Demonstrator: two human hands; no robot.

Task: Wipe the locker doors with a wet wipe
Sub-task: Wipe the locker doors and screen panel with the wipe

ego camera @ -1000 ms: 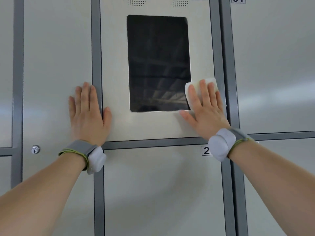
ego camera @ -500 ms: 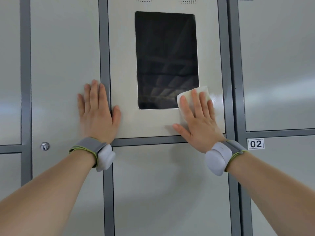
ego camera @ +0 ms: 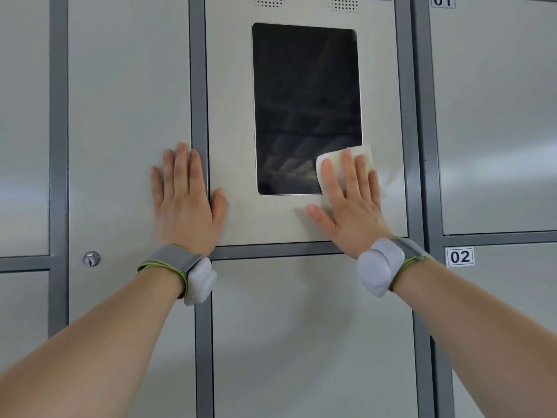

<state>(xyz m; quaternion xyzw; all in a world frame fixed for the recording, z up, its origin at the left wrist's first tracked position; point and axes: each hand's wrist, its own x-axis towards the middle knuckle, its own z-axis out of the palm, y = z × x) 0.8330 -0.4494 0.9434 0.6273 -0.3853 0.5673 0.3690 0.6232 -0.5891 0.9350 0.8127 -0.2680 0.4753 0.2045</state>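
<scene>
Where the two forearms end, each strapped with a grey wrist device (ego camera: 199,279), entries begin.

Left hand (ego camera: 187,203): flat, fingers straight, holding nothing, braced across the frame between the keyed locker door (ego camera: 126,116) and the control panel (ego camera: 229,116).

Right hand (ego camera: 351,206): flat, fingers spread, pressing the wet wipe (ego camera: 365,151) over the lower right corner of the dark screen (ego camera: 306,101).

Risk: moisture may streak the screen or seep in at its edge; the wipe, merely pressed, could slip from under flat fingers.

Count: hands two, wrist devices two, wipe one, screen one, key lock (ego camera: 91,258) one, readable number labels (ego camera: 460,256) two, door faces partly in view six.
</scene>
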